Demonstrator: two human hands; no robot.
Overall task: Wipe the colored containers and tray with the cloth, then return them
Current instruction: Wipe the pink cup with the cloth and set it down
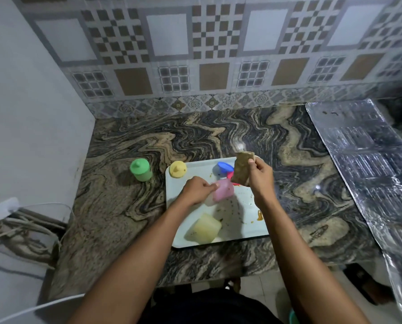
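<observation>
Head view. My left hand (198,190) curls round the pink container (223,191) over the middle of the tray (177,230); I cannot tell whether it is lifted or resting. My right hand (261,177) pinches the cloth (241,169), which hangs limp just beside it. The green container (141,170) stands off the tray on the worktop (125,206). My judgement is that the pink one is light, stiff, smooth plastic, so I should grip across its body, because wiping may twist it loose.
</observation>
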